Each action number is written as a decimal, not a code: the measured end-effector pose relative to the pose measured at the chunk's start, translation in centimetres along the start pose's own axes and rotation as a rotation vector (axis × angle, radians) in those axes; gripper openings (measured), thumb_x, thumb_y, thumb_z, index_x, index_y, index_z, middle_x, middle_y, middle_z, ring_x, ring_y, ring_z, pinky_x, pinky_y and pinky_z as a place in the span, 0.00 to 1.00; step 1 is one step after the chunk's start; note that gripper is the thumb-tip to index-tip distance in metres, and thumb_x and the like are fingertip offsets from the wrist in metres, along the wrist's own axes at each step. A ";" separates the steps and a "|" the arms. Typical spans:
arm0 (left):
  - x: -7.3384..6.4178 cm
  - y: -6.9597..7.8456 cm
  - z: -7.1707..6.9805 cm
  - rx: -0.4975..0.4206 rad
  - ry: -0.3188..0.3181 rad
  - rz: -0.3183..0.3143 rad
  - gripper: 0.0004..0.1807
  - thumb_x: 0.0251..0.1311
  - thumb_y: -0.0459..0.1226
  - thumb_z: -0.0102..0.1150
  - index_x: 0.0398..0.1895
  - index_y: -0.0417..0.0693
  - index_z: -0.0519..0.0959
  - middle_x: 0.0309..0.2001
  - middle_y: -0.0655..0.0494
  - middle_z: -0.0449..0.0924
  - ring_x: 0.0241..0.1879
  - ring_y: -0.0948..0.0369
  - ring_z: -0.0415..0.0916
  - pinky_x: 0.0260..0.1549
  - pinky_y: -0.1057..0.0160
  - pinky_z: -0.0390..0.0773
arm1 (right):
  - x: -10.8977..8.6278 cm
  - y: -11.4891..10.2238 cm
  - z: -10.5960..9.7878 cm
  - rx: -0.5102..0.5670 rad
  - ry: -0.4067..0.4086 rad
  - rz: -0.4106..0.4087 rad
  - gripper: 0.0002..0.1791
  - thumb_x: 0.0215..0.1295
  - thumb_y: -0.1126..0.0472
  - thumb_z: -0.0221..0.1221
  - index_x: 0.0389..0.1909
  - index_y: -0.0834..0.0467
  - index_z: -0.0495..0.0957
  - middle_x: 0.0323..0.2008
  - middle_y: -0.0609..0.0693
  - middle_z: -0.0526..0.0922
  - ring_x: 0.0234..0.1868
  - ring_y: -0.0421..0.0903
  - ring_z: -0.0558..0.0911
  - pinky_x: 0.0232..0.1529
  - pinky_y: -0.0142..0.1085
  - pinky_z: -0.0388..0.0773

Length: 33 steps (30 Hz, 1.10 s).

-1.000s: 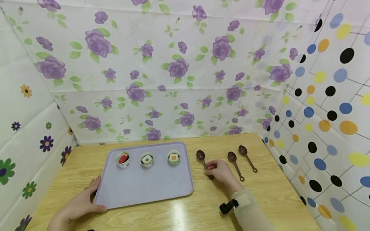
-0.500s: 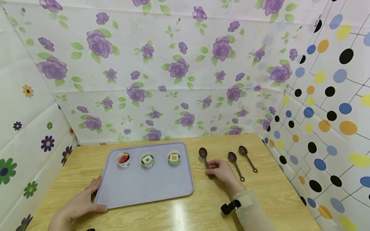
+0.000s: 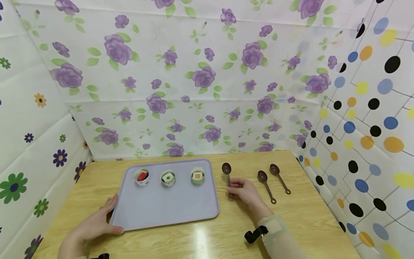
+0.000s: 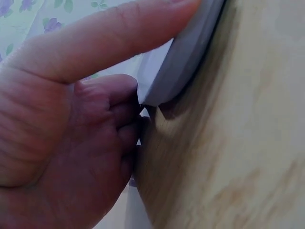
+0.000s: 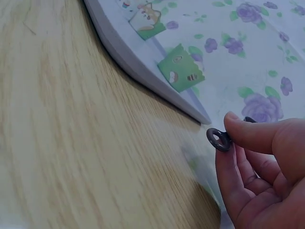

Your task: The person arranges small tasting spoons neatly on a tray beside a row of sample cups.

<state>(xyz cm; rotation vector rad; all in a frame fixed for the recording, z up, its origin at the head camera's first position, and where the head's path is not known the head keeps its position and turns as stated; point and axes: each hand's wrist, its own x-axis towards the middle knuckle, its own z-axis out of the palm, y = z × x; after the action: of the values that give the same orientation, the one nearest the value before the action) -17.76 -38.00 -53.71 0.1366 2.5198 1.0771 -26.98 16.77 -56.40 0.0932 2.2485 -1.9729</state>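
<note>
A lavender tray (image 3: 165, 212) lies on the wooden table. My left hand (image 3: 95, 221) grips its near left corner, thumb along the front rim and fingers at the left side. In the left wrist view the left hand's thumb (image 4: 109, 38) lies against the tray's edge (image 4: 176, 71). Right of the tray, my right hand (image 3: 244, 192) pinches the handle of a dark brown spoon (image 3: 226, 169) between thumb and fingers. The spoon's ring end (image 5: 219, 140) sticks out past the fingertips in the right wrist view. Its bowl points toward the back wall.
Along the tray's back stand a cup with red pieces (image 3: 142, 178), a cup with a white and green piece (image 3: 168, 178) and a green cup with a white and orange piece (image 3: 197, 176). Two more brown spoons (image 3: 266, 187) (image 3: 280, 178) lie to the right. Patterned sheets (image 3: 194, 90) surround the table.
The held spoon has turned more upright in the view, its handle end swinging left with my right hand. My left hand stays at the tray corner. The head view has shifted slightly.
</note>
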 end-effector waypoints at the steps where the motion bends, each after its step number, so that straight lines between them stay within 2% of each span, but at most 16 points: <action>1: 0.1 0.0 0.0 -0.003 0.002 0.006 0.73 0.52 0.46 0.84 0.85 0.32 0.36 0.81 0.21 0.27 0.79 0.23 0.28 0.70 0.19 0.36 | 0.3 0.4 0.1 0.021 -0.004 0.004 0.24 0.66 0.71 0.72 0.61 0.73 0.80 0.51 0.64 0.86 0.43 0.45 0.87 0.42 0.38 0.88; 5: 0.3 0.0 -0.1 -0.018 0.000 0.013 0.73 0.52 0.44 0.84 0.85 0.32 0.35 0.81 0.20 0.26 0.79 0.23 0.27 0.70 0.19 0.36 | 0.1 0.1 1.1 0.077 -0.045 0.003 0.25 0.66 0.71 0.71 0.62 0.74 0.78 0.52 0.64 0.86 0.43 0.45 0.87 0.42 0.36 0.88; 9: 0.2 -0.1 -0.1 -0.024 -0.004 0.006 0.74 0.53 0.44 0.84 0.85 0.33 0.34 0.81 0.20 0.25 0.79 0.23 0.26 0.69 0.19 0.36 | -0.2 -0.2 2.2 0.076 -0.075 -0.015 0.25 0.65 0.71 0.71 0.61 0.75 0.78 0.51 0.63 0.86 0.43 0.44 0.86 0.43 0.35 0.87; 13: 0.0 -0.1 0.0 -0.029 0.000 -0.005 0.74 0.52 0.45 0.84 0.86 0.34 0.35 0.81 0.21 0.25 0.79 0.24 0.26 0.70 0.19 0.36 | -0.4 -0.3 3.1 0.108 -0.094 -0.014 0.25 0.65 0.72 0.71 0.61 0.75 0.78 0.49 0.61 0.86 0.44 0.44 0.85 0.43 0.36 0.88; 17: -0.1 0.1 -0.1 -0.019 0.009 0.011 0.74 0.53 0.45 0.84 0.85 0.33 0.35 0.81 0.20 0.26 0.78 0.22 0.27 0.69 0.18 0.36 | -0.6 -0.3 3.9 0.154 -0.100 -0.002 0.24 0.66 0.72 0.70 0.61 0.75 0.78 0.48 0.60 0.86 0.45 0.44 0.85 0.44 0.36 0.88; 21: -0.2 0.3 -0.1 -0.011 0.008 0.028 0.73 0.54 0.44 0.83 0.85 0.33 0.35 0.80 0.19 0.25 0.78 0.21 0.27 0.68 0.18 0.37 | -1.1 -0.7 4.8 0.149 -0.099 0.000 0.24 0.66 0.71 0.70 0.61 0.74 0.79 0.47 0.59 0.85 0.44 0.44 0.84 0.43 0.33 0.86; 27: -0.2 0.2 0.0 -0.002 0.009 0.010 0.74 0.52 0.47 0.84 0.86 0.35 0.35 0.81 0.20 0.26 0.78 0.21 0.28 0.68 0.18 0.37 | -1.6 -1.2 6.3 0.116 -0.136 0.014 0.25 0.67 0.69 0.71 0.63 0.72 0.79 0.49 0.58 0.85 0.43 0.43 0.84 0.42 0.33 0.84; 33: -0.2 -0.1 0.2 -0.013 0.016 0.020 0.75 0.52 0.47 0.84 0.86 0.35 0.35 0.81 0.21 0.26 0.78 0.22 0.28 0.68 0.18 0.37 | -1.8 -1.5 7.9 0.118 -0.156 0.003 0.26 0.66 0.69 0.72 0.62 0.72 0.79 0.48 0.56 0.85 0.44 0.43 0.84 0.43 0.33 0.86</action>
<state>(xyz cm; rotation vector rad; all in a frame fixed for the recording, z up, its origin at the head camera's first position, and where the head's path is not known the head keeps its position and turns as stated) -17.53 -37.98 -53.82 0.1503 2.5297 1.1066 -24.81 8.89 -55.66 -0.0423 2.0359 -2.0337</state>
